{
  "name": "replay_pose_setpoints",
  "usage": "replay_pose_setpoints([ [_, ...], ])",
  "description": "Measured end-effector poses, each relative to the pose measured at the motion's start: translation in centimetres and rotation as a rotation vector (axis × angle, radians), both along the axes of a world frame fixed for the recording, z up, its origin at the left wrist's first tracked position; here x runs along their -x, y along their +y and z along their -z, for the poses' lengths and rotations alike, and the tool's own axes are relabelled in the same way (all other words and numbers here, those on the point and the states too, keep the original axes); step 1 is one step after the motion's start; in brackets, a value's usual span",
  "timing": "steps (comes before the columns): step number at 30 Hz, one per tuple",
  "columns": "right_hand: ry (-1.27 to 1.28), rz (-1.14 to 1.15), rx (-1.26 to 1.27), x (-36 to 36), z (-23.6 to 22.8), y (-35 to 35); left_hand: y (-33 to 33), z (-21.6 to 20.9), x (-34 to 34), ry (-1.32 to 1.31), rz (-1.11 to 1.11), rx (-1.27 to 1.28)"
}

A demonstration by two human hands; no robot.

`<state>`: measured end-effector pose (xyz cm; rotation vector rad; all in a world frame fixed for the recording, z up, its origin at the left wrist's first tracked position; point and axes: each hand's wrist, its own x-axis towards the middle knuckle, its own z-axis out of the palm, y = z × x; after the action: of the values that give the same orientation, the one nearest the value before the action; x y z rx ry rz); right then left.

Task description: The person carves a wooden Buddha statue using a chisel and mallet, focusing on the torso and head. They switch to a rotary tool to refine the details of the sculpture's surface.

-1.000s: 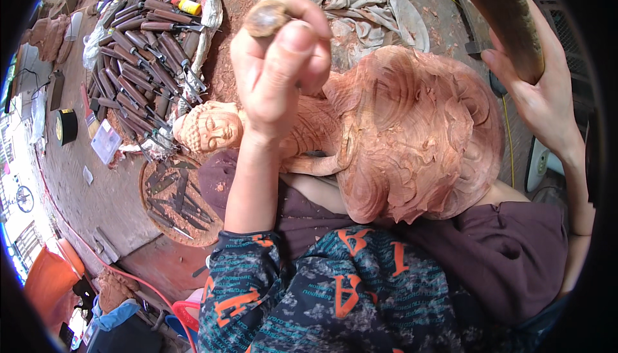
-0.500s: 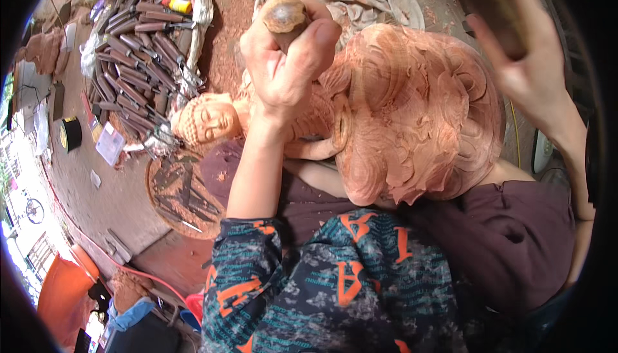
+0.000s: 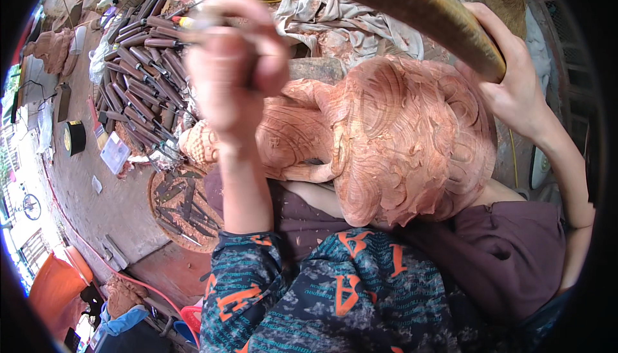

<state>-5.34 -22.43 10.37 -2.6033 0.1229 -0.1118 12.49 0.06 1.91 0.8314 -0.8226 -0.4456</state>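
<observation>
So from the head cam, looking straight down: there's a big reddish wooden statue lying across the lap, on top of the purple trousers, with its carved head end pointing to my left and the broad swirly-carved part toward the right. The left hand is up close to the lens and pretty blurry, fingers clenched around the handle of a chisel, fist hovering right over the statue's upper body; I can't tell where the blade tip actually lands because the hand hides it. The right hand is raised at the right side, fingers wrapped tight around the end of a thick wooden mallet that runs diagonally across the top of the picture, above the carving and not touching it. Off to the left on the ground there's a whole spread of carving chisels laid out side by side, a round basket tray with more tools just below the statue's head, and a black roll of tape further left. A crumpled grey cloth sits behind the statue.
</observation>
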Motion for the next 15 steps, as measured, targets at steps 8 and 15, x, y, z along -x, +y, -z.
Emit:
replay_pose_setpoints([
  [8, 0.068, 0.216, -0.144, -0.6, -0.6, -0.1, -1.5, 2.2, 2.8, -0.140, -0.045, -0.174],
  [15, 0.013, 0.253, -0.197, -0.1, 0.0, -0.4, -2.3, 1.8, 3.3, -0.151, -0.112, -0.267],
])
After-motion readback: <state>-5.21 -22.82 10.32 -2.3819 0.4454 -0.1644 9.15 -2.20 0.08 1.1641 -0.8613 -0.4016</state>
